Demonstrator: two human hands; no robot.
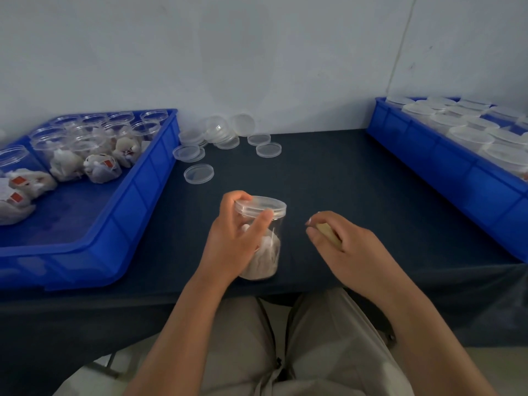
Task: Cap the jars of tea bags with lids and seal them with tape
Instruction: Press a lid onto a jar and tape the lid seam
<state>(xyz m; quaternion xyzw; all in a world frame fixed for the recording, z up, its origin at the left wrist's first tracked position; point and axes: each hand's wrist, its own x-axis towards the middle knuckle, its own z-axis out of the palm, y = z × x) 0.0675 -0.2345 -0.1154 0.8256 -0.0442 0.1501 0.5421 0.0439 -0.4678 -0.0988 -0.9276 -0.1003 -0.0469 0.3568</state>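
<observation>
A clear plastic jar (267,252) with tea bags inside stands near the table's front edge, a clear lid (261,205) on top. My left hand (231,238) grips the jar from the left, thumb and fingers curled round its upper part just under the lid. My right hand (345,247) hovers just right of the jar with its fingers curled round a small yellowish roll of tape (331,234), mostly hidden in the palm.
A blue tray (137,192) on the left holds several uncapped jars (94,141) of tea bags. Loose clear lids (217,138) lie at the back of the dark table (357,181). A second blue tray (445,164) on the right holds several capped jars (468,130).
</observation>
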